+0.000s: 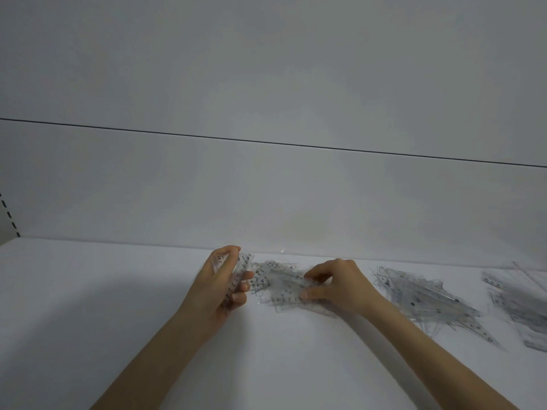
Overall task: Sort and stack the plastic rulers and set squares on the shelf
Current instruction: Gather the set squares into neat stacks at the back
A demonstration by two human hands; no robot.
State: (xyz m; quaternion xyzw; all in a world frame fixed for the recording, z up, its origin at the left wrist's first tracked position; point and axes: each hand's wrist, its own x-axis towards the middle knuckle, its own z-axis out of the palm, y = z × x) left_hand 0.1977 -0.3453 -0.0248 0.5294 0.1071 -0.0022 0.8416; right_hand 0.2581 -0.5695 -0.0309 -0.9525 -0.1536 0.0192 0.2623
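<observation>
My left hand [220, 284] grips a small stack of clear plastic set squares [241, 269], held upright with black numbers showing along one edge. To its right lies a loose pile of clear set squares [273, 281] on the white shelf [118, 291]. My right hand [334, 284] rests on that pile and pinches one clear piece [288, 298] between thumb and fingers. Further right lies a heap of clear rulers [426, 297], and another ruler heap [521, 309] sits at the right edge.
The shelf's white back wall [266, 196] rises just behind the piles. A slotted upright [9, 214] stands at the far left. The left half and the front of the shelf are bare white surface.
</observation>
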